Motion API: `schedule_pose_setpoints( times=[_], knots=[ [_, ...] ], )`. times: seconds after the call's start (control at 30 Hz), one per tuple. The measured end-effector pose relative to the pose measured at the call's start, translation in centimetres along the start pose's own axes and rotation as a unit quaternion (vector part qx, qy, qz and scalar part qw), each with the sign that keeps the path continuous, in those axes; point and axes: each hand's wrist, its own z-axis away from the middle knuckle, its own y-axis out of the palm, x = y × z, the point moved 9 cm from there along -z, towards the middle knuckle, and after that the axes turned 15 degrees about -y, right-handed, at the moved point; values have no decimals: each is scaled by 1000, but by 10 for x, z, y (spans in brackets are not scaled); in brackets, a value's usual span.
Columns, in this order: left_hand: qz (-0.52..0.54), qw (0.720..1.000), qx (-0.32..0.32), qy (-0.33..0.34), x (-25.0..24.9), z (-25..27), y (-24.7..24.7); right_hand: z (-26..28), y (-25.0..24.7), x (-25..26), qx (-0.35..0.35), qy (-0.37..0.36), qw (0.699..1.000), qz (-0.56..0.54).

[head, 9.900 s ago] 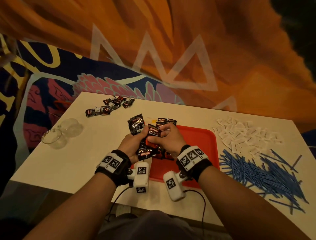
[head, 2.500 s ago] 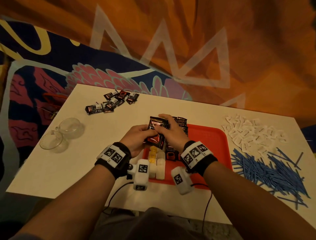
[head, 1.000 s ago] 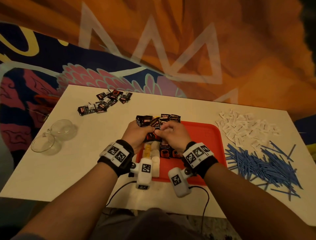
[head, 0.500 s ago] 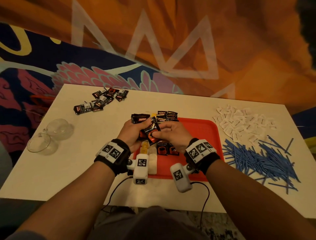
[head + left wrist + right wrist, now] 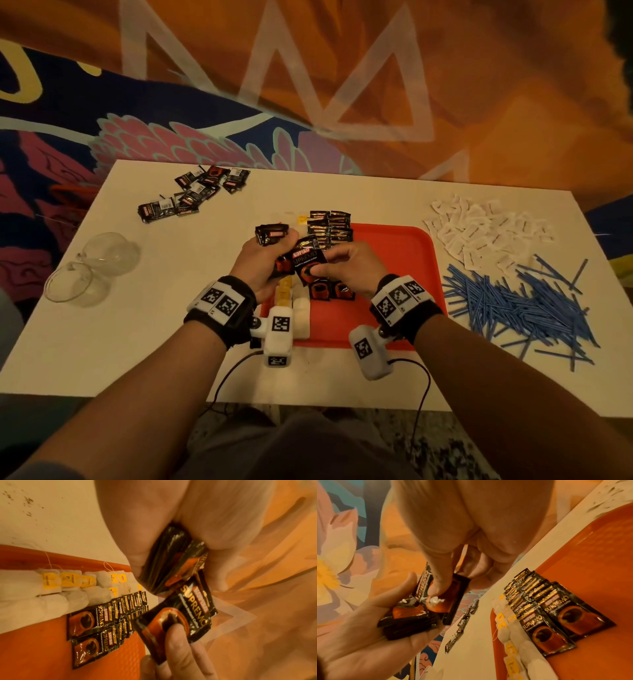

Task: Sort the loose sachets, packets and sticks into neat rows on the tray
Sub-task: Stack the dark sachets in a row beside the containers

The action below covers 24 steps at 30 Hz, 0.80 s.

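Note:
My left hand [image 5: 265, 258] grips a stack of black coffee sachets [image 5: 164, 563] above the left side of the red tray [image 5: 394, 274]. My right hand [image 5: 337, 265] pinches the top sachet [image 5: 306, 262] by its lower end, thumb on the printed cup, drawing it off the stack. On the tray lie two overlapping rows of coffee sachets [image 5: 329, 233] and, at their left, rows of white tea bags with yellow tags [image 5: 68, 585]. The sachet's underside and my right fingers are partly hidden.
A loose pile of black sachets [image 5: 193, 193] lies at the table's far left. Two glass cups [image 5: 90, 270] stand near the left edge. White packets [image 5: 479, 233] and blue sticks [image 5: 513, 305] are heaped to the right of the tray.
Both hands have drawn back toward me from the far end of the rows. The right hand now pulls one sachet from the left hand's stack.

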Motion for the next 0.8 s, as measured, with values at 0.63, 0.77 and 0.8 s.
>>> schedule_pose_setpoints(
  times=[0.63,0.77,0.8],
  knots=[
    [64,986,-86,-126,61,-24,-50,47,-7,-136,-27,187,962,197],
    [116,981,-47,-148,72,-18,-53,43,-2,-153,-48,221,955,189],
    [122,980,-43,-152,74,-18,-55,41,0,-155,-47,226,955,184]
  ],
)
